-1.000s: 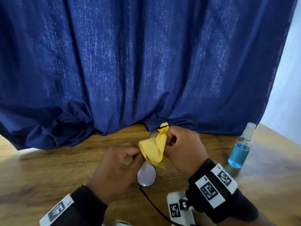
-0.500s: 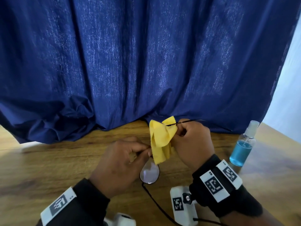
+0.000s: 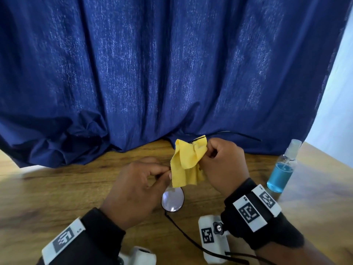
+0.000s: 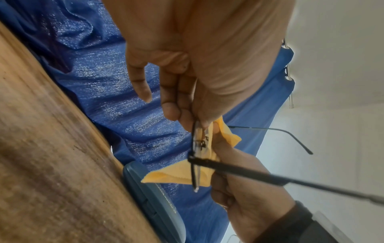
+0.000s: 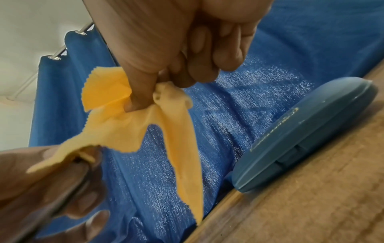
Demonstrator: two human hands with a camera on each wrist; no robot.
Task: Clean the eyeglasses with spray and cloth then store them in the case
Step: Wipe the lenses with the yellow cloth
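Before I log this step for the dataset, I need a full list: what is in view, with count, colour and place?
Eyeglasses: one pair, thin black frame, held above the table between both hands.
Cloth: one, yellow, wrapped over the far lens.
Spray bottle: one, clear with blue liquid, standing on the table at right.
Case: one, blue, shut, on the table against the curtain.
Curtain: one, dark blue, behind the table.
Table: one, brown wood.
Left hand: pinches the eyeglasses.
Right hand: grips the cloth.

Yellow cloth, blue spray liquid (curtain navy).
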